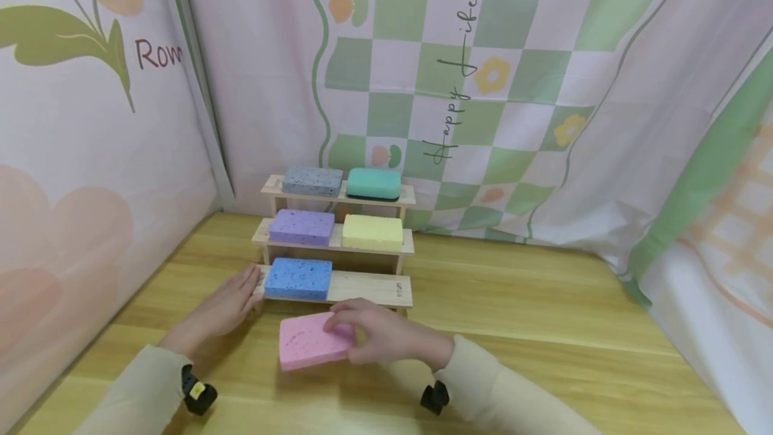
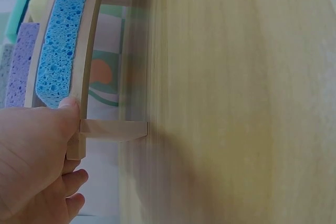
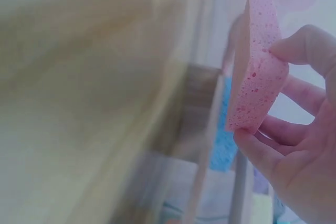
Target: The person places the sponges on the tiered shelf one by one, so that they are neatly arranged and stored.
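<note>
My right hand pinches a pink sponge between thumb and fingers, above the table in front of a three-step wooden rack. In the right wrist view the pink sponge is tilted, with fingertips on its edges. At the rack's lowest step, my left hand grips the left end; the left wrist view shows the thumb on top and fingers curled beneath the board. Beside that thumb lies a blue sponge, on the left half of the lowest step. Bare wood shows to its right.
A purple sponge and a yellow sponge sit on the middle step. On the top step are a grey sponge and a teal sponge with a dark underside. Printed curtains hang behind the wooden table.
</note>
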{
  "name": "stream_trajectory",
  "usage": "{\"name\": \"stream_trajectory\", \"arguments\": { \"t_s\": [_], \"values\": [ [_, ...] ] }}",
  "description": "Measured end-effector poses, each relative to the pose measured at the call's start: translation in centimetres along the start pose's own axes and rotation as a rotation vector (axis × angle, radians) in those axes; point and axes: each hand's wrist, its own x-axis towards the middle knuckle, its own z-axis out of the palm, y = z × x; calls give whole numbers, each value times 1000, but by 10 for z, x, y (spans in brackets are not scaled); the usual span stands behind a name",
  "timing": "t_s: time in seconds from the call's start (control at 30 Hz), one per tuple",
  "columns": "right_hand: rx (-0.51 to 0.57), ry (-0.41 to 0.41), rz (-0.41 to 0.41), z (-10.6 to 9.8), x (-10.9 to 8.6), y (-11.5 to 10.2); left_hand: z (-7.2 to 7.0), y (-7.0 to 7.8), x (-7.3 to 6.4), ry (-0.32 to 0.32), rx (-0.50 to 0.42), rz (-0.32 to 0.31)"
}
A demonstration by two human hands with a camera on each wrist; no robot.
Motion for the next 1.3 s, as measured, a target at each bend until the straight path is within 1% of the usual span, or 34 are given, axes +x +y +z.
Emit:
{"name": "stream_trajectory", "arguments": {
  "t_s": [0.13,0.27,0.33,0.53,0.67,0.83,0.97,1.13,1.3],
  "values": [
    [38,22,35,-14,-7,1,0,0,0,-2,6,-2],
    [69,64,63,-25,-13,6,0,1,-1,-5,0,-7],
    [80,84,78,-29,-16,10,-1,1,-1,-7,-3,-4],
    [104,153,89,-38,-23,23,-1,0,-1,-6,-1,1],
    [88,178,114,-40,-26,33,-1,0,-2,-7,-7,2],
    [62,209,115,-42,-27,42,-1,0,-2,-11,-10,-1],
    [42,226,132,-41,-27,51,-1,0,-1,-11,-16,-2],
    [7,226,161,-38,-27,60,-1,-1,-1,-18,-18,-5],
    [-37,197,199,-36,-26,66,0,-3,-1,-33,-25,-18]
  ]
}}
